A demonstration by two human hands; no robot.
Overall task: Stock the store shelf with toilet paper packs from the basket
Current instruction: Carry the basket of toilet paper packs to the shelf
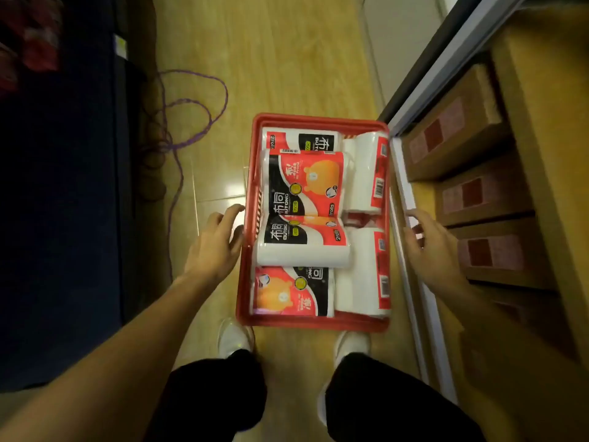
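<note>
Toilet paper packs (306, 186) in red-and-white plastic wrap filled the red plastic basket (314, 325) on the floor; left hand (216, 242) and right hand (427, 240), both empty and relaxed, flanked its sides. A one-sided lift might tip it.

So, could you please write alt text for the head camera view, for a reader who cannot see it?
Seen from above, a red basket full of toilet paper packs sits on the floor at a person's feet. The open left hand and right hand reach toward its two sides. A shelf with brown boxes stands to the right.
</note>
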